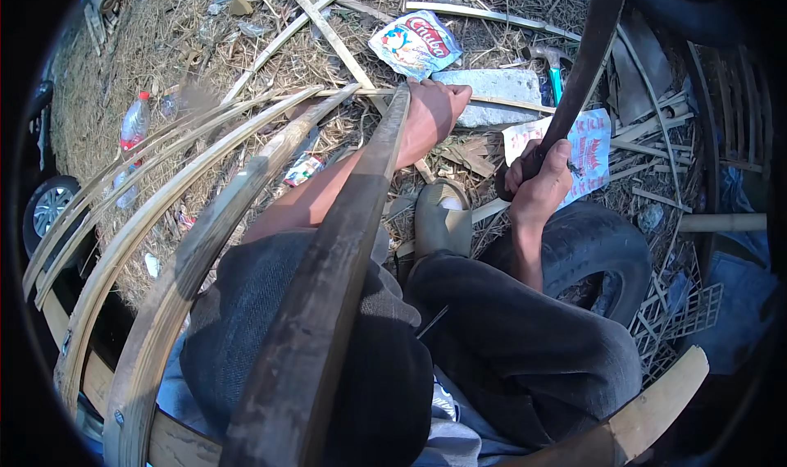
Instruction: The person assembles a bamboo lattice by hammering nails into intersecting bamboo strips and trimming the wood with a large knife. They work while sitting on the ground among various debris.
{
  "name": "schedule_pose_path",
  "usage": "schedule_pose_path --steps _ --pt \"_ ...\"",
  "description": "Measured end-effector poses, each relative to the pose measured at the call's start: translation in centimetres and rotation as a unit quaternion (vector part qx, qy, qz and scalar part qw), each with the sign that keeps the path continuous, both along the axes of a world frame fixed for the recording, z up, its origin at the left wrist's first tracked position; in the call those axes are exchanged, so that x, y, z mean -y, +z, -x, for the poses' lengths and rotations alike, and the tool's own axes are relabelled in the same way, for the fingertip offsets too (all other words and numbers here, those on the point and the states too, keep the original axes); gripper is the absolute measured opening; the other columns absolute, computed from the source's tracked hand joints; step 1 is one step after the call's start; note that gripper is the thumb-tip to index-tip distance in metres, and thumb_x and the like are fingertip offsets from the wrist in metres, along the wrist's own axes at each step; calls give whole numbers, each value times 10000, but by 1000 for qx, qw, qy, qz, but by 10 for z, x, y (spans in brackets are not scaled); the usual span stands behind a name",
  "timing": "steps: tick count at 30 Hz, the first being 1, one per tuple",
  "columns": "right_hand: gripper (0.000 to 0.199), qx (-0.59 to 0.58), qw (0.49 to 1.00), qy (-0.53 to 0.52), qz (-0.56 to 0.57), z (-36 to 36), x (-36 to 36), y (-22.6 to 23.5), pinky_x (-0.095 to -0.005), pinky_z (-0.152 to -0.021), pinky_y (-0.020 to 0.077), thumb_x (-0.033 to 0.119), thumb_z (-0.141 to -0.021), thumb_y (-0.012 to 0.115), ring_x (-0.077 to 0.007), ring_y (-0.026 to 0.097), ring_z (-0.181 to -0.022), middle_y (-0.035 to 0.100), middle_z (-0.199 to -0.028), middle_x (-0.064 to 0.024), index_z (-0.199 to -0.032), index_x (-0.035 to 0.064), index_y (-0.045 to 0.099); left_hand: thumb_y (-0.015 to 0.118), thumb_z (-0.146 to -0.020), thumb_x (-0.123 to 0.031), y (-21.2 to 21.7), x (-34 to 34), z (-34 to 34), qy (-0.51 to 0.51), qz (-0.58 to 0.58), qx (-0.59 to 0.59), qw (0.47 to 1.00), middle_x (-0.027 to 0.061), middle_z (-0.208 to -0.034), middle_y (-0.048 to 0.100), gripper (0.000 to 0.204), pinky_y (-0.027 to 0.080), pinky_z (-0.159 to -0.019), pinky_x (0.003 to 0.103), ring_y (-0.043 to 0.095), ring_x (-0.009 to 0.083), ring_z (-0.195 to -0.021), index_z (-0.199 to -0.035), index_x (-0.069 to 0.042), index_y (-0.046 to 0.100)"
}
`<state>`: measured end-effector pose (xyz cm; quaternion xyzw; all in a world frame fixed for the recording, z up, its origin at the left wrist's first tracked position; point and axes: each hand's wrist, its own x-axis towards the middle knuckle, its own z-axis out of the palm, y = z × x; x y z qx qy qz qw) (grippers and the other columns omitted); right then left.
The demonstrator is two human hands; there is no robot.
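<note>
My right hand (543,182) is closed round the handle of a machete (587,65), whose long dark blade points up and away. My left hand (433,113) is wrapped round a thin bamboo strip (516,104), which runs crosswise over a pale stone block (500,83). Part of that strip is hidden under the fingers. Curved bamboo slats (197,221) fan out on the left, and one wide slat (324,295) passes in front of my left forearm, its far end by the left wrist. A printed paper sheet (594,159) lies beside my right hand.
A hammer (555,72) rests beyond the block, near a plastic wrapper (416,45). On the right are a black tyre (602,237), several loose bamboo strips and a plastic grate (689,311). A bottle (135,123) stands at left. A curved bamboo band (656,405) crosses the near edge.
</note>
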<state>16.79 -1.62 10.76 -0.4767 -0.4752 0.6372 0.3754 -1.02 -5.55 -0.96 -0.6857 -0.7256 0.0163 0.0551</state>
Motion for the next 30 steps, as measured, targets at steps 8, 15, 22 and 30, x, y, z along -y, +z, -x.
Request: schedule_pose_path --steps 8,15,22,30 --pt "625 98 995 -11 24 3 -5 -4 -255 -386 293 530 -1069 437 -82 400 -410 437 -545 7 -675 48 493 628 -873 -122 19 -2 -12 32 43 43 998 40 -746 690 119 517 -702 480 717 233 -714 -987 -124 593" --pt "646 191 977 29 86 -2 7 -63 -277 -388 274 531 -1060 465 -87 379 -420 450 -537 0 -641 42 518 637 -876 -140 13 2 -6 19 52 69 996 45 -746 689 176 521 -715 483 718 242 -731 -1045 -118 592" --pt "669 175 984 18 15 -13 5 -70 -300 -415 299 536 -1064 454 -92 392 -438 443 -531 4 -636 25 504 635 -868 -141 15 -14 -18 7 20 66 998 49 -728 680 124 510 -668 436 699 226 -678 -975 -120 576" --pt "643 -14 997 -67 -36 1 -10 -5 -252 -354 244 541 -1072 422 -63 357 -385 395 -515 23 -633 73 452 639 -864 -132 9 -5 -5 -25 24 -58 998 14 -684 635 159 511 -646 425 689 196 -653 -1008 -116 574"
